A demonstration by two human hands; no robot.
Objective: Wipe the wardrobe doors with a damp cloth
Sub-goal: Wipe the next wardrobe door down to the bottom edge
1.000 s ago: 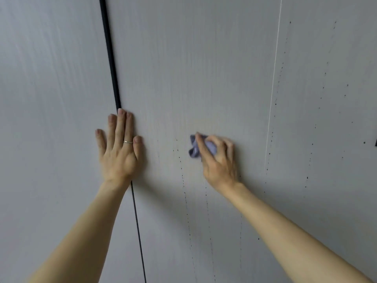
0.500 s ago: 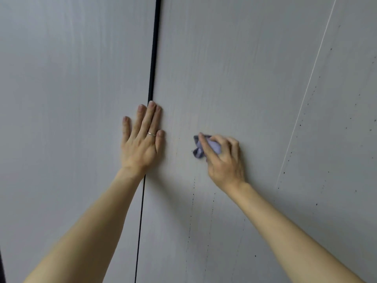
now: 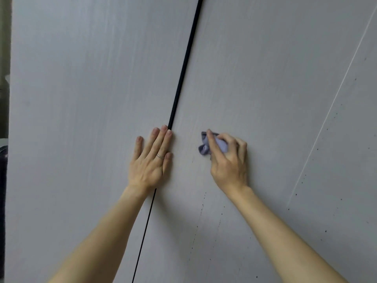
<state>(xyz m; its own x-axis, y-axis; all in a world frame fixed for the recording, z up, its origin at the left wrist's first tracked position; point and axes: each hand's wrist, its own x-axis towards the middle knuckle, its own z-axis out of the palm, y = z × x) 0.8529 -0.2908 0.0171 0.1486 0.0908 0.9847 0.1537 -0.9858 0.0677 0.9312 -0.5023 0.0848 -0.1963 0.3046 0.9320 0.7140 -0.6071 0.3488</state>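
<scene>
**At the dark gap (image 3: pixel 185 64) between two wardrobe doors: two hands, one cloth (image 3: pixel 204 148)**

Left hand (image 3: pixel 151 162) lies flat with fingers straight and close together, covering the gap where the left door (image 3: pixel 81 119) meets the right door (image 3: pixel 265 78); one ring (image 3: pixel 160 156) shows on it. Right hand (image 3: pixel 228 162), just beside it but apart, curls its fingers round the crumpled lilac cloth and presses it to the right door near that door's left edge. Small dark specks (image 3: pixel 202 209) dot this door below the cloth.
</scene>
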